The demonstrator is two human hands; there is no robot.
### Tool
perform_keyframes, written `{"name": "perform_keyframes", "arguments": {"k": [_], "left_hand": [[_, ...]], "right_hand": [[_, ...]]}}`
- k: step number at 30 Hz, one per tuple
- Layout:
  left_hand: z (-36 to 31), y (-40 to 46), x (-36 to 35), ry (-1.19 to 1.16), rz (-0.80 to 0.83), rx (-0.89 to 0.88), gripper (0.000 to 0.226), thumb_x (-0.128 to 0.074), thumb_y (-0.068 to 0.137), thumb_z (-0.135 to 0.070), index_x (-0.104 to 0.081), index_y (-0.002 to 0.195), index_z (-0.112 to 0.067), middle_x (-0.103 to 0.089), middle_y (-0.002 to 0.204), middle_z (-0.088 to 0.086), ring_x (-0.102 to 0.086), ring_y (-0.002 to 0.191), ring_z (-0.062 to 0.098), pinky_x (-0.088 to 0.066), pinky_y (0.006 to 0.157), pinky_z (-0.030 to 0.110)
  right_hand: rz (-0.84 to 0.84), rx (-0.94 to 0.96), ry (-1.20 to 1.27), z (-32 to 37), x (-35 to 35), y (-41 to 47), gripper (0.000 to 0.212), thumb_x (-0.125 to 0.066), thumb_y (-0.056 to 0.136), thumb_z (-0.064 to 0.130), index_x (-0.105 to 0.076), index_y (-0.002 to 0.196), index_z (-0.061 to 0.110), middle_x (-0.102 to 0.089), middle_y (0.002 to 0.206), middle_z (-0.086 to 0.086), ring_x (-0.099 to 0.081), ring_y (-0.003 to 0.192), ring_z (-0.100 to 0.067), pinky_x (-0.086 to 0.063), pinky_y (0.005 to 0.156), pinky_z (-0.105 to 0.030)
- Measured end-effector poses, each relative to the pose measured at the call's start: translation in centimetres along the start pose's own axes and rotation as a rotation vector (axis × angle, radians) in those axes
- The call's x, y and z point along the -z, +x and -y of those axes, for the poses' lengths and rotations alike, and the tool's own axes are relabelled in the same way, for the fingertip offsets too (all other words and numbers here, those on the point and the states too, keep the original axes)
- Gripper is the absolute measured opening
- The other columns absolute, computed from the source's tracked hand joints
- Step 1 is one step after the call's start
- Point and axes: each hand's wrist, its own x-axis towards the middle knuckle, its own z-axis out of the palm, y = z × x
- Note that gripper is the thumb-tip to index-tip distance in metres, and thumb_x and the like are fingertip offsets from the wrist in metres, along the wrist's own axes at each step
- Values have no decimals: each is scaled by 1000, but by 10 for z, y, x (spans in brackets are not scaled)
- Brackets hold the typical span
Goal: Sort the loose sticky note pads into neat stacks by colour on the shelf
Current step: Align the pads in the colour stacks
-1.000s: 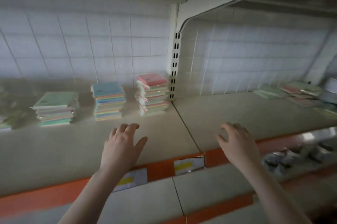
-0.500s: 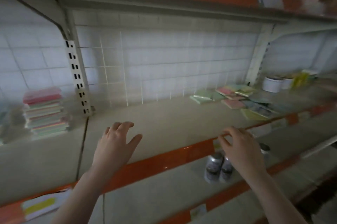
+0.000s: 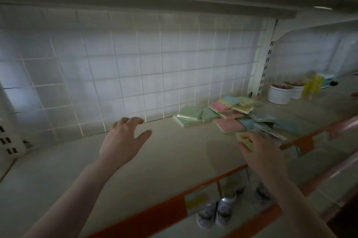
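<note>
Right hand: the right hand (image 3: 261,152), lower right of centre, reaches with fingers loosely spread and holds nothing; its fingertips (image 3: 244,137) lie over a yellow pad (image 3: 244,141) at the near edge of the pile, though I cannot tell whether they touch it.
Left hand: the left hand (image 3: 123,140), at centre, hovers over the bare shelf (image 3: 174,160) with fingers relaxed and spread, empty.
Pads: loose pads (image 3: 232,113) lie scattered flat on the shelf, right of centre, against the tiled wall; green ones to the left, pink, blue and yellow overlapping further right.
Key relation: the pile lies up and to the right of both hands; the right hand is at its near edge, the left well apart from it.
Orientation: the pads look roughly square, so no clear long axis; most sit skewed, corners pointing various ways.
Likely step: probably picking up the yellow pad with the right hand.
Beyond: white tubs (image 3: 279,93) stand further right; cans (image 3: 215,214) on the lower shelf.
</note>
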Motion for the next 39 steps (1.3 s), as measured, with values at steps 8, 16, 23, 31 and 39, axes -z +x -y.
{"name": "perform_keyframes", "arguments": {"k": [8,16,23,31,39], "left_hand": [[-48,70,-56,23,97,-22,45,-54,90,-45,-53,127,-20,-51,132,7,-44,123,28,-32,102,36],[-92,110,-122,55,120,102,47,-51,92,-43,-52,130,-16,-51,132,11,-44,122,28,-33,101,37],[-127,138,-158,159,134,199,55,-43,94,-49,-42,138,-16,-45,139,14,-39,127,33,-33,102,41],[-130,143,-176,199,89,302,51,-45,90,-56,-61,103,-9,-55,119,12,-46,113,32,-39,91,40],[-118,153,-175,56,20,383,37,-57,88,-43,-54,110,-14,-58,114,12,-52,108,32,-40,80,35]], "right_hand": [[9,-19,52,-37,-9,67,29,-58,90,28,-62,112,10,-63,107,-13,-58,97,-30,-44,79,-35],[74,149,120,-76,-20,127,24,-56,91,26,-61,107,9,-62,96,-11,-56,86,-27,-48,76,-40],[121,208,128,-113,-24,161,30,-54,92,30,-60,118,16,-60,108,-7,-53,97,-23,-41,79,-34],[156,257,151,-128,-36,169,27,-55,92,29,-60,115,15,-61,108,-4,-53,97,-19,-40,81,-31],[162,268,201,-124,-44,168,23,-58,89,27,-62,108,15,-63,102,-2,-54,92,-17,-44,78,-32]]}}
